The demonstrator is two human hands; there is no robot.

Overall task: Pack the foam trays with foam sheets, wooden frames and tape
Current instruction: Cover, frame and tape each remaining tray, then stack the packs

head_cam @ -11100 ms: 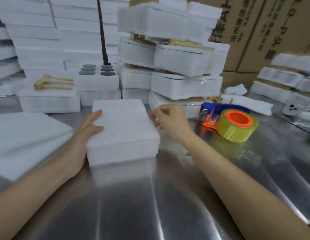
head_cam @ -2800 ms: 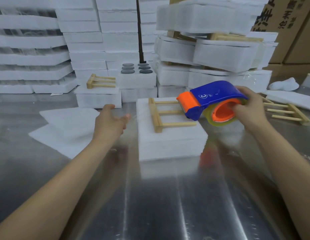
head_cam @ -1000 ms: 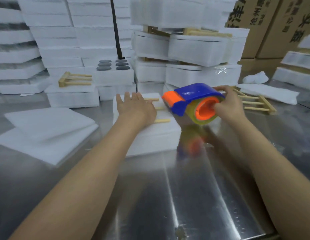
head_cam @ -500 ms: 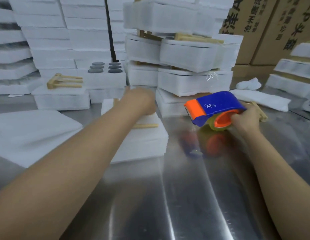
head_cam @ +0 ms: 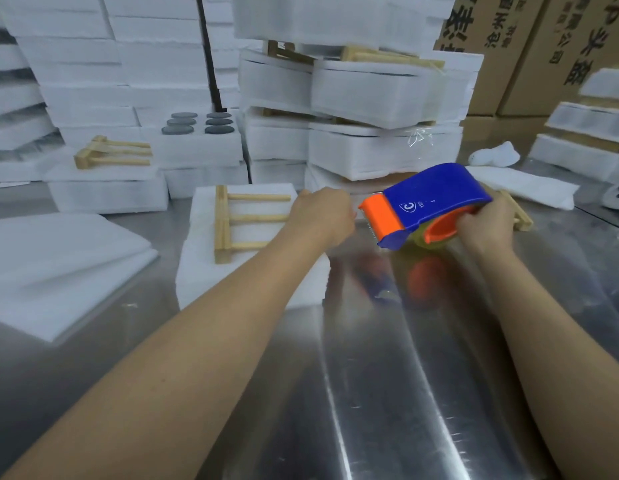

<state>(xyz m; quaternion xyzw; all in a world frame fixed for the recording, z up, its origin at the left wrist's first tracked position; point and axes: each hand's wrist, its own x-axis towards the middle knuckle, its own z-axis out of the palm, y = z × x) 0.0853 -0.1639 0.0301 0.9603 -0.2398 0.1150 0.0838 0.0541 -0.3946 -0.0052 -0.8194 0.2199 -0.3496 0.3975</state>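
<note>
While the right hand (head_cam: pixel 485 224) grips a glossy tape dispenser (head_cam: pixel 434 198), the left hand (head_cam: pixel 323 214) curls, contents unclear.

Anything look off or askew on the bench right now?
The packed stack behind the tape gun sits crooked, with its upper trays twisted and overhanging. A loose tape scrap sticks off one.

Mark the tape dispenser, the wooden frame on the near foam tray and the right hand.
tape dispenser (head_cam: pixel 436 194): head view, blue cover.
wooden frame (head_cam: pixel 222 223): head view, long rail.
right hand (head_cam: pixel 487 220): head view, back of hand.
</note>
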